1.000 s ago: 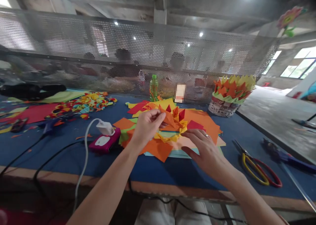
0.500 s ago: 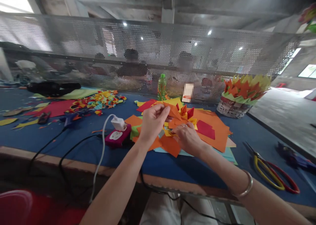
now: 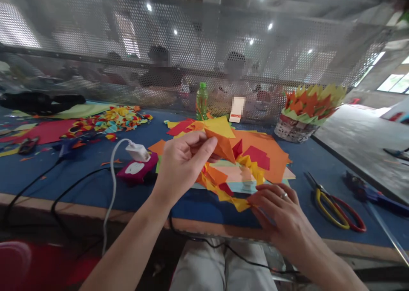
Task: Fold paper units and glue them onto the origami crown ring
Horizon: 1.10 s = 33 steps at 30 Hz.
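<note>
Between thumb and fingers, my left hand (image 3: 182, 165) pinches a folded orange paper (image 3: 224, 147), raised above the pile. My right hand (image 3: 279, 206), with a ring on one finger, has its fingertips closed on the near right edge of a yellow folded-paper ring (image 3: 220, 193). This ring is made of pointed segments, with a few orange and red pieces along it. Its far left part is hidden behind my left hand. Beneath lie orange sheets (image 3: 275, 157), a red square (image 3: 257, 157) and pale blue and peach sheets.
A purple power socket (image 3: 137, 171) with a white plug sits at left, near a heap of paper scraps (image 3: 119, 118). Scissors (image 3: 332, 206) and a glue gun (image 3: 373, 193) lie at right. A green bottle (image 3: 202, 101) and a paper-petalled basket (image 3: 292, 129) stand behind.
My right hand has moved right and toward the near table edge, spreading the yellow ring into view. My left hand still holds the orange paper. The camera view has shifted slightly.
</note>
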Motion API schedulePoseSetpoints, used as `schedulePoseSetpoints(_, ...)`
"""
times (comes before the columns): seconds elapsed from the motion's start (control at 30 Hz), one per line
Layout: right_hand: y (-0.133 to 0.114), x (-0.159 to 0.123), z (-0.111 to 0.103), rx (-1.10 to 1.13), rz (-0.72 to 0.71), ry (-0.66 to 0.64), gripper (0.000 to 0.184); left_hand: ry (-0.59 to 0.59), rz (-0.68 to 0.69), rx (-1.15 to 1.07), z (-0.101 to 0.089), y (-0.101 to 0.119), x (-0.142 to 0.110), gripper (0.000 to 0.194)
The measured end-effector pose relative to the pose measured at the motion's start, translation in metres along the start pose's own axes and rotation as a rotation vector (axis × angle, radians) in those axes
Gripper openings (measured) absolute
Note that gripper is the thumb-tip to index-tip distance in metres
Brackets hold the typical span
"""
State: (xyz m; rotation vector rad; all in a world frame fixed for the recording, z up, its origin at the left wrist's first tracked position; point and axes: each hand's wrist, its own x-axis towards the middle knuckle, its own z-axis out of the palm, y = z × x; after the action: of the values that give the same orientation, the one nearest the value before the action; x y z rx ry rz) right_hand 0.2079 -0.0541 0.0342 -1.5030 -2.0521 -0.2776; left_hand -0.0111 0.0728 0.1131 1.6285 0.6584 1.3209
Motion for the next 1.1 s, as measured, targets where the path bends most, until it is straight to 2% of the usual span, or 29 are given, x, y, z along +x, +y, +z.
schedulePoseSetpoints(0.1, -0.009, -0.023, 0.006, 0.062, 0.036, 0.039, 0.016, -0.064, -0.011, 0.064, 0.006, 0.005, -0.011, 0.022)
schedulePoseSetpoints(0.2, -0.012, -0.033, 0.012, 0.068, 0.025, 0.090, 0.015, -0.117, -0.026, 0.143, 0.011, 0.004, -0.018, 0.024)
schedulePoseSetpoints(0.37, -0.011, -0.033, 0.016, 0.044, -0.023, 0.092, 0.028, -0.218, -0.093, 0.309, 0.014, -0.001, -0.026, 0.020)
schedulePoseSetpoints(0.47, -0.009, -0.030, 0.020, 0.090, 0.029, 0.167, 0.023, -0.250, -0.117, 0.442, 0.016, 0.004, -0.023, 0.022)
schedulePoseSetpoints(0.63, 0.001, -0.031, 0.029, 0.076, -0.055, 0.188, 0.007, -0.212, -0.090, 0.537, 0.019, 0.008, -0.006, 0.022)
schedulePoseSetpoints(0.8, 0.008, -0.029, 0.037, 0.033, -0.084, 0.193, 0.004, -0.159, -0.128, 0.555, 0.021, 0.002, 0.006, 0.018)
schedulePoseSetpoints(0.93, 0.005, -0.020, 0.040, 0.029, -0.089, 0.212, 0.003, -0.170, -0.169, 0.550, 0.023, 0.000, 0.010, 0.020)
schedulePoseSetpoints(1.1, 0.008, -0.019, 0.041, 0.042, -0.090, 0.172, 0.005, -0.190, -0.194, 0.588, 0.025, -0.004, 0.009, 0.025)
